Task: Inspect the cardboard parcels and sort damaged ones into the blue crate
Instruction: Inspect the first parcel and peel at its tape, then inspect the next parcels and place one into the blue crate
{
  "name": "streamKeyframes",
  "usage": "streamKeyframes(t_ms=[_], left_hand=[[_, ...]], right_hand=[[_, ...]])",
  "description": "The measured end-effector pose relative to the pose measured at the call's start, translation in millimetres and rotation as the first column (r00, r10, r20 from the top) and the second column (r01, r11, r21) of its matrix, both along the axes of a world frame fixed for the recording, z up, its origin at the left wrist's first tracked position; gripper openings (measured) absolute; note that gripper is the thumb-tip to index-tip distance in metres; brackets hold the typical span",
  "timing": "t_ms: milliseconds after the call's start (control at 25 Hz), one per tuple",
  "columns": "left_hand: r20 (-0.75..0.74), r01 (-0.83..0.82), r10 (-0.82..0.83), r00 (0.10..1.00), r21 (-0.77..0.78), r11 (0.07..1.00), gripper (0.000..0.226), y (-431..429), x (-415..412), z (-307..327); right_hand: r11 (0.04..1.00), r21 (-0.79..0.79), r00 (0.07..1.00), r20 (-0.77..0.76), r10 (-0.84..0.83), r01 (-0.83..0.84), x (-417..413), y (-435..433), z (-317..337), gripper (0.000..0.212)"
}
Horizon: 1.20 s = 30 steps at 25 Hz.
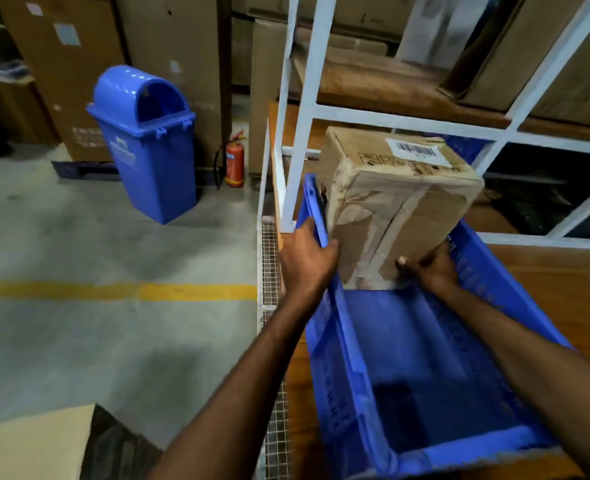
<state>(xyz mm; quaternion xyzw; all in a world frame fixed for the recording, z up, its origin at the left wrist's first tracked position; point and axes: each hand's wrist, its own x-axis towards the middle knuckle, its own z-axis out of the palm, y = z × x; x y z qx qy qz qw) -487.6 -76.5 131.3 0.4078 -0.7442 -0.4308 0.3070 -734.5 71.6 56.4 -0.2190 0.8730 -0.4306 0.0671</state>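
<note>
Parcel [397, 202] sits tilted at the far end of the blue crate [338, 341], lower edge inside and not flat yet; I can't tell if the far side rests on the rim. Right hand [432, 270] grips its near bottom corner, thumb on the face and fingers underneath. Left hand [305, 263] is curled over the crate's left rim, thumb touching the parcel.

Risks, my read:
- One-hand corner hold: it could pivot and tip over the far rim toward the white rack frame [300, 133].
- Tape [401, 216] is wrinkled and the card crumpled, so a drop could split it.
- Left thumb could get pinched between parcel and rim.
- Crate is close to the bench's [563, 282] left edge; a tug could slide it off.
</note>
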Motion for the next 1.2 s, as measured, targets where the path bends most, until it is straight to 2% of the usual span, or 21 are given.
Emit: streamKeyframes(t_ms=[120,280,360,480,600,680,760,880,1000,1120,1200], left_hand=[[-0.094,-0.085,0.092,0.991,0.07,0.994,0.028,17.2,-0.1,2.6],[-0.11,-0.162,0.177,0.978,0.129,0.978,0.033,29.1,0.9,9.3],[-0.086,-0.132,0.144,0.986,0.132,0.982,0.04,26.9,4.0,10.6],[-0.033,-0.066,0.069,0.997,0.095,0.993,0.049,14.5,4.7,8.6],[-0.031,0.028,-0.026,0.999,0.061,0.998,0.043,9.0,6.2,8.7],[-0.069,0.093,-0.088,0.994,0.074,0.993,0.048,15.2,13.8,11.1],[-0.111,0.084,-0.074,0.991,0.089,0.992,0.061,26.3,30.0,14.6],[-0.22,0.022,-0.001,0.976,0.091,0.996,0.06,56.4,70.4,23.0],[-0.291,-0.02,0.028,0.956,0.032,0.999,0.052,98.4,124.8,32.4],[-0.319,-0.086,0.079,0.945,-0.007,0.996,0.055,132.6,181.9,27.2],[-0.343,-0.147,0.133,0.93,-0.014,0.989,0.051,141.7,221.5,18.1]], right_hand=[[0.998,0.06,0.999,0.008,0.035,-0.036,16.3,-5.8,23.0,0.115],[0.99,0.111,0.994,-0.049,0.094,-0.088,11.3,-2.6,26.8,0.129],[0.984,0.157,0.995,-0.042,0.091,-0.083,12.7,-0.1,30.1,0.135],[0.968,0.23,0.995,0.019,0.102,-0.103,25.3,5.7,49.7,0.118],[0.978,0.206,0.996,0.087,-0.005,-0.013,37.2,13.4,58.6,0.13],[0.98,0.153,0.97,0.185,-0.158,0.13,59.5,22.3,72.2,0.116],[0.988,0.053,0.968,0.2,-0.15,0.142,81.0,29.2,84.5,0.091],[0.998,-0.006,0.997,0.035,0.065,-0.065,130.2,45.6,111.5,0.054],[0.951,0.027,0.943,-0.128,0.308,-0.307,187.5,61.5,130.4,0.027],[0.9,-0.126,0.892,-0.242,0.381,-0.418,249.2,78.8,147.2,0.015],[0.857,-0.187,0.866,-0.258,0.428,-0.479,289.0,84.4,147.7,0.013]])
